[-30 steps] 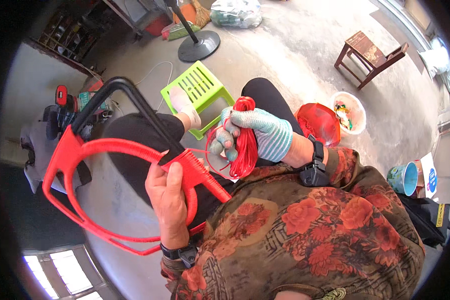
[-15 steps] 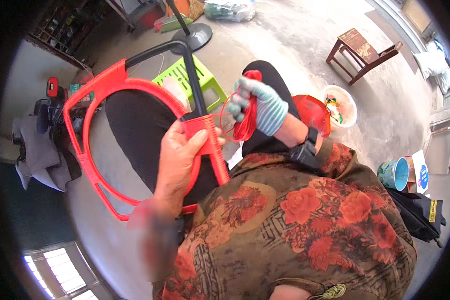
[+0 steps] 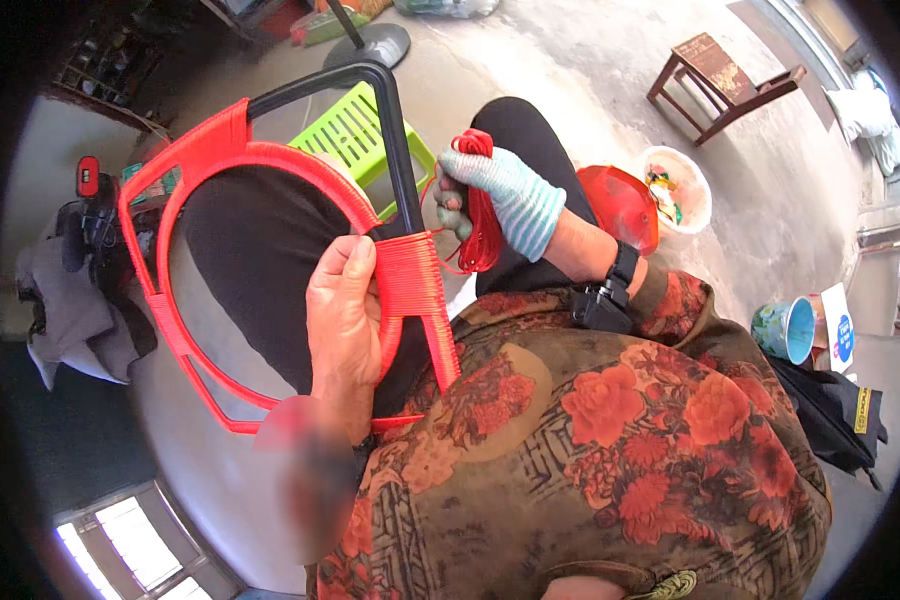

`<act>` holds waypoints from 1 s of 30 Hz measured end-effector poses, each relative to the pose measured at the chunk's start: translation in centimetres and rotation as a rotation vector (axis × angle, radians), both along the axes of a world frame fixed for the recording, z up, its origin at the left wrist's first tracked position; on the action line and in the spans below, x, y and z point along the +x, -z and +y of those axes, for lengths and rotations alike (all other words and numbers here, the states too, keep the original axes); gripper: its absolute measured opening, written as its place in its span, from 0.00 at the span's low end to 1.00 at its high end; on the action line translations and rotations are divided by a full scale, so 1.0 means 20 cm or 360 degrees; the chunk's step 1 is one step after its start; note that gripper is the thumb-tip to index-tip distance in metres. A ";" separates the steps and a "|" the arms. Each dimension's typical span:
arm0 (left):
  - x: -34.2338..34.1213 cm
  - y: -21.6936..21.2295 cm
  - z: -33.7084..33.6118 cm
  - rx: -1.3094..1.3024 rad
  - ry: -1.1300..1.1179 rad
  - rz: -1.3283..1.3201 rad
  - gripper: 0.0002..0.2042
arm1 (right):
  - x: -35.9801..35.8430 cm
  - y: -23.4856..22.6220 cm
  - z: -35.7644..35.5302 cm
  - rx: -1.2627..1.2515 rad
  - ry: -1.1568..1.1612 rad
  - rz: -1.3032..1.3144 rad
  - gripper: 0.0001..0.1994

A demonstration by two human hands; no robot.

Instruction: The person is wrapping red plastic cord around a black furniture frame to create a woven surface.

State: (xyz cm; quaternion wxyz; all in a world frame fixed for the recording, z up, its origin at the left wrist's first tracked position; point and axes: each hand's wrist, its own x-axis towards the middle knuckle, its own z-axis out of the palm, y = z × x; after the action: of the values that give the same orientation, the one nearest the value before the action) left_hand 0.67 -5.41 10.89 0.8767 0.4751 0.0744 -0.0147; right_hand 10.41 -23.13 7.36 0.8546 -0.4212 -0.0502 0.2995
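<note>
- My left hand (image 3: pixel 345 310), bare, grips the frame (image 3: pixel 412 275) at about 9 o'clock from the middle of the view, thumb pressed flat above and fingers curled beneath.
- The frame lies over my left thigh, its bare end, a bent black tube (image 3: pixel 397 150), pointing toward 1 o'clock; its outline is nearly as wide as long, so I cannot tell its long axis.
- Glossy red cord wraps the rest in tight, ridged rows around a rounded inner ring and an angular outer edge.
- My right hand (image 3: pixel 495 200), in a knitted glove striped white and teal, is clenched around a red cord bundle (image 3: pixel 483 235) just past 12 o'clock.
- The bundle's long axis runs from 12 to 6 o'clock, its smooth, thin strands looped lengthwise; a slack strand hangs near the frame.
- At 11 o'clock stands a slotted green plastic stool (image 3: pixel 335 135); at 2 o'clock, a shiny red container (image 3: pixel 620 205) beside a round white bucket (image 3: pixel 703 205).
</note>
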 end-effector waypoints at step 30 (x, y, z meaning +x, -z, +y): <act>0.01 0.00 -0.04 0.0046 -0.0092 -0.0704 0.25 | -0.05 -0.46 0.13 -0.1592 0.0722 -0.3308 0.15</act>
State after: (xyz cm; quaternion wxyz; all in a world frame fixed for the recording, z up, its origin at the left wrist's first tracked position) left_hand 0.84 -6.13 10.92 0.8648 0.4769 -0.1061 0.1160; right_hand 9.43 -20.61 16.63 0.1761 -0.7512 -0.5239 -0.3608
